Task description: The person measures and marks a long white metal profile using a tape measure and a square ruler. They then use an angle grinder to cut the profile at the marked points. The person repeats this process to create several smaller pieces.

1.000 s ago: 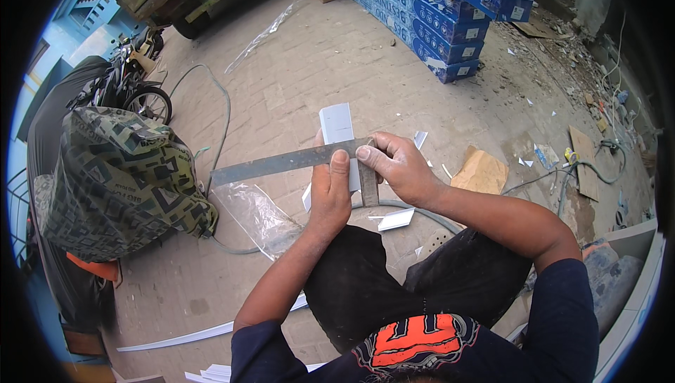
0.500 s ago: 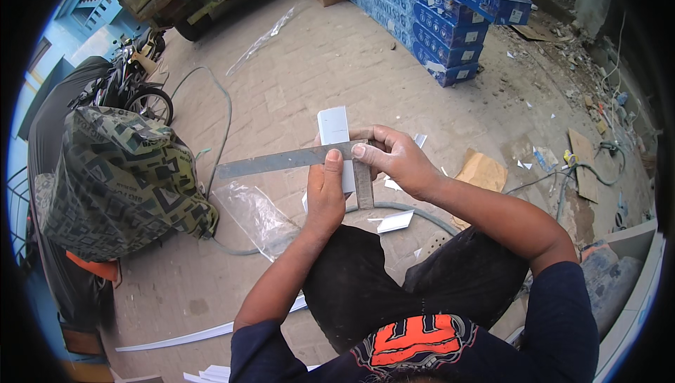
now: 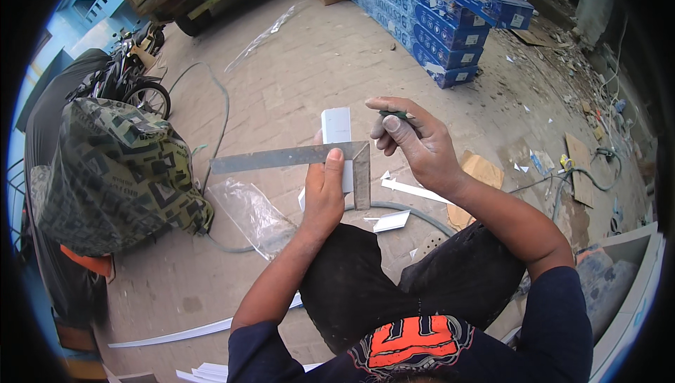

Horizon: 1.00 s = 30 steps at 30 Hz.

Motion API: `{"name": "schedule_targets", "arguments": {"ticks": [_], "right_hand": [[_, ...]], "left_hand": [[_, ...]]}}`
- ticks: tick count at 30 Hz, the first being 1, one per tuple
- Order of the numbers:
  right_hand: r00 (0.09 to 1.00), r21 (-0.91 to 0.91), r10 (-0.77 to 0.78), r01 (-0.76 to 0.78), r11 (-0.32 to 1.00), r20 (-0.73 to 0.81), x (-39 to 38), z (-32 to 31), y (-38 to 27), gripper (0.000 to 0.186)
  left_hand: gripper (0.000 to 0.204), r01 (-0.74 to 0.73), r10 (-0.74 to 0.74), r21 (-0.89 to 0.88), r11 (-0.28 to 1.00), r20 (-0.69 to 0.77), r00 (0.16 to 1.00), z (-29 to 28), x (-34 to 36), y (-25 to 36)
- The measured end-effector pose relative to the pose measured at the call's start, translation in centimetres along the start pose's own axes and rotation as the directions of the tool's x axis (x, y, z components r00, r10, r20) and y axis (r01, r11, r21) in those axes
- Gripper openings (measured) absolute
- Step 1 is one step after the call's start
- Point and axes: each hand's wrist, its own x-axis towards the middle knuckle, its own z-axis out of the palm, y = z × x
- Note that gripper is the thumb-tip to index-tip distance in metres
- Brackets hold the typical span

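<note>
My left hand (image 3: 325,185) grips a short white strip (image 3: 337,124) together with a metal try square (image 3: 274,159), its thumb pressing on the blade. The blade lies across the strip and reaches out to the left. At its right end, the stock (image 3: 361,179) points down toward my knees. Just right of the strip and apart from it, my right hand (image 3: 420,140) is raised, its fingers closed on a slim dark green stick-like thing (image 3: 394,114). Most of that thing is hidden by the fingers, so its kind cannot be told.
White offcuts (image 3: 391,221) and a clear plastic bag (image 3: 247,211) lie on the paving near a grey hose (image 3: 422,216). A patterned cloth cover (image 3: 119,172) bulges at the left. Blue boxes (image 3: 450,53) are stacked at the far right. A long white strip (image 3: 183,335) lies near.
My right hand has let go of the try square's corner and lifted up and right, showing the dark green thing in its fingers. My left hand keeps its grip.
</note>
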Motion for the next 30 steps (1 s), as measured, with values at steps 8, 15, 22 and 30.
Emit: {"name": "schedule_targets", "arguments": {"ticks": [8, 15, 22, 30], "right_hand": [[0.998, 0.028, 0.027, -0.025, 0.999, -0.058, -0.9, 2.3, 1.6, 0.034], [0.976, 0.113, 0.216, -0.216, 0.97, 0.011, -1.6, 3.7, 1.5, 0.034], [0.983, 0.121, 0.184, -0.184, 0.976, 0.013, -2.0, 4.2, 1.4, 0.035], [0.984, 0.09, 0.18, -0.18, 0.979, 0.008, -2.2, 3.9, 1.2, 0.037]], "left_hand": [[0.067, -0.029, 0.026, -0.05, 0.998, -0.054, 0.998, -0.6, 0.3, -0.8], [0.068, -0.017, -0.006, -0.132, 0.991, -0.169, 0.986, -1.1, 0.3, -1.1], [0.066, -0.043, 0.036, -0.038, 0.998, -0.188, 0.982, -0.8, -0.2, -0.1], [0.06, 0.006, -0.015, -0.055, 0.998, -0.164, 0.986, -1.0, -0.2, -0.2]]}}
